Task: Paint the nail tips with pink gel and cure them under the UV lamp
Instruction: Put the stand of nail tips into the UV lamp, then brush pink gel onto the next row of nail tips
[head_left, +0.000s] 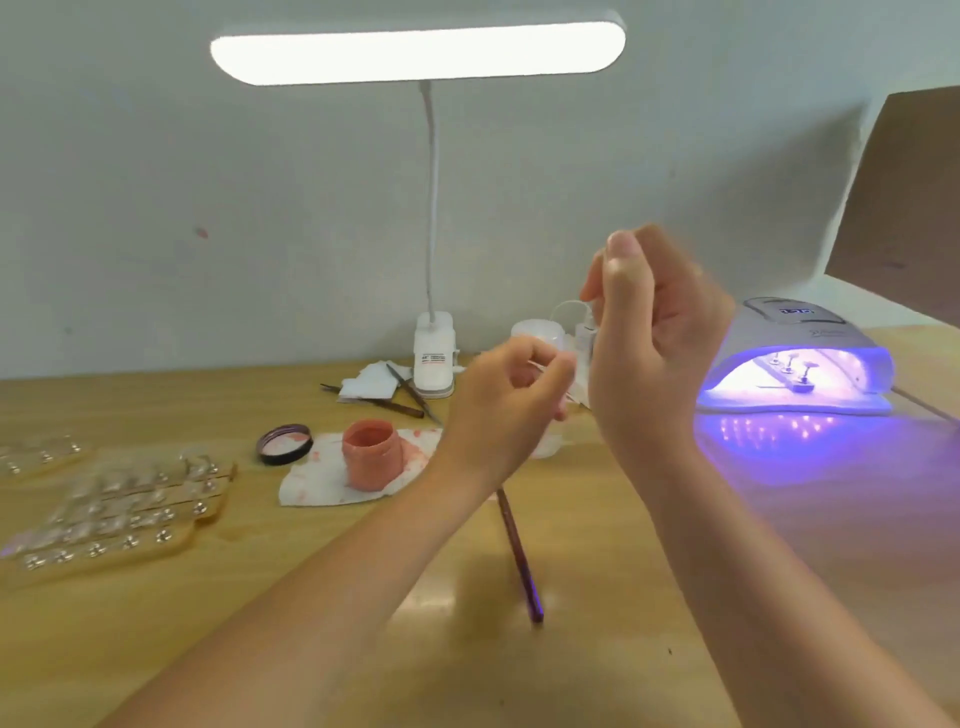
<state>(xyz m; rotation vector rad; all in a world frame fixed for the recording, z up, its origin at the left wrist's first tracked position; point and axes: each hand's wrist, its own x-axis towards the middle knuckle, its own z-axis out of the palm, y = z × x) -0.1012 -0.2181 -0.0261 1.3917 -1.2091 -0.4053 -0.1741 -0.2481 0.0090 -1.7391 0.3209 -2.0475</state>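
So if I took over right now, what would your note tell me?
Left hand: pinching something thin and pale, too blurred to name.
Right hand: raised, fingers curled; whether it holds anything is unclear.
Pink gel jar: open on a stained tissue, its lid beside it.
Brush: lying on the table.
Done: some tips on a holder inside the lit UV lamp.
Left: clear tips on strips, far left.

**Both hands raised at mid-frame**

The left hand (506, 395) sits just left of centre, its forearm rising from the lower left, fingers curled with thumb and fingertips pinched together on something thin and pale, too blurred to name. The right hand (649, 332) stands higher, just right of it, forearm coming up from the lower right, palm turned left, fingers loosely curled, motion-blurred.
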